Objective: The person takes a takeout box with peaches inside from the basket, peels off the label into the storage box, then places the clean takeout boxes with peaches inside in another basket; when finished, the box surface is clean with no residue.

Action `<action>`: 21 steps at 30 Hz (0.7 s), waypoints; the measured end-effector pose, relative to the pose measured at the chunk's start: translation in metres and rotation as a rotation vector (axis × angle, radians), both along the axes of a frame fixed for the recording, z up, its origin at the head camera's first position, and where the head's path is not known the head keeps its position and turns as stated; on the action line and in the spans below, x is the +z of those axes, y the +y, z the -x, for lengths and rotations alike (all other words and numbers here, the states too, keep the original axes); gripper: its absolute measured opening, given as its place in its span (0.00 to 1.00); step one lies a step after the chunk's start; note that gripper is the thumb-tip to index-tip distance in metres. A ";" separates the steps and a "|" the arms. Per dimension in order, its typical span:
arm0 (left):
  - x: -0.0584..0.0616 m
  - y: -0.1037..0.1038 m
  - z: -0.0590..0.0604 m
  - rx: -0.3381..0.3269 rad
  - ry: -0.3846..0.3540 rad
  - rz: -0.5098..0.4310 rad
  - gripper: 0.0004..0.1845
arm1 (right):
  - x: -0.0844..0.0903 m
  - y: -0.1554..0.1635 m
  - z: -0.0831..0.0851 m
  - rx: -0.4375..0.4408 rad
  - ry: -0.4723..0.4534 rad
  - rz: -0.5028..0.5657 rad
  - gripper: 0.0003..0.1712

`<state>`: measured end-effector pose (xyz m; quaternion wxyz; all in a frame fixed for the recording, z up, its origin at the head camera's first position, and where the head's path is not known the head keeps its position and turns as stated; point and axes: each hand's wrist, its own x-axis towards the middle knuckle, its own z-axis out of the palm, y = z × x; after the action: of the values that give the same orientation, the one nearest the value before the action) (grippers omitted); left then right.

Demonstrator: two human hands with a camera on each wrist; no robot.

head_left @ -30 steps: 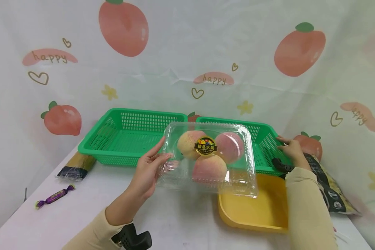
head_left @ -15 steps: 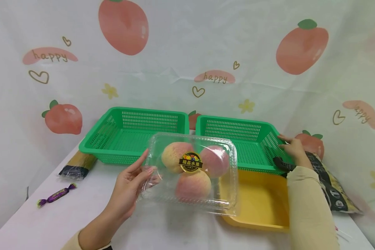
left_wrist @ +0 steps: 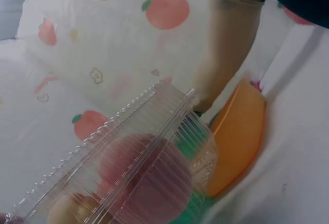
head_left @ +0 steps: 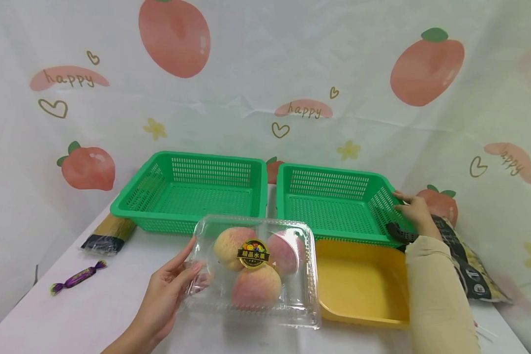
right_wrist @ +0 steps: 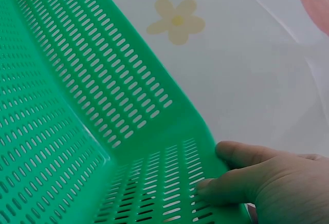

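The left hand (head_left: pixel 165 295) holds a clear box (head_left: pixel 252 270) by its left edge, thumb on top and fingers curled beneath. The box is shut, with three peaches (head_left: pixel 252 265) inside and a round sticker (head_left: pixel 253 253) on its lid. It sits low over the tabletop (head_left: pixel 93 314), in front of the gap between two green baskets, its right edge overlapping the yellow tray (head_left: pixel 363 285). In the left wrist view the box (left_wrist: pixel 133 172) fills the lower frame, ribbed lid up, with the tray (left_wrist: pixel 241 131) beyond it.

The right hand (head_left: pixel 413 211) grips the right rim of the right basket (head_left: pixel 336 201). In the right wrist view the thumb and a finger (right_wrist: pixel 247 183) pinch the basket (right_wrist: pixel 77 121) at its perforated corner wall. The left basket (head_left: pixel 190 189) stands just beside it, the two nearly touching.

The tray lies in front of the right basket, touching its front wall. At the far left of the tabletop lie a purple candy (head_left: pixel 77 278) and, behind it, a pack of spaghetti (head_left: pixel 108 233) running up to the left basket's corner. A dark printed bag (head_left: pixel 473 275) lies to the right, behind the right forearm. A cloth backdrop (head_left: pixel 265 88) printed with peaches hangs behind everything.
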<state>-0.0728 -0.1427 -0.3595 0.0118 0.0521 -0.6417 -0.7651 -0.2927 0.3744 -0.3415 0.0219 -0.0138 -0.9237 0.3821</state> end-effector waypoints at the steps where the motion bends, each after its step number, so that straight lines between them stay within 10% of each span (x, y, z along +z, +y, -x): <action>1: -0.002 0.000 0.000 0.006 -0.013 0.005 0.32 | 0.000 0.000 0.000 0.002 -0.001 -0.002 0.29; 21: -0.032 0.005 0.011 0.012 -0.180 -0.004 0.32 | 0.000 0.002 0.000 0.001 -0.004 0.012 0.29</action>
<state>-0.0841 -0.1382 -0.3918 -0.0413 0.1245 -0.6384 -0.7584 -0.2931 0.3760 -0.3415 0.0199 -0.0143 -0.9215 0.3877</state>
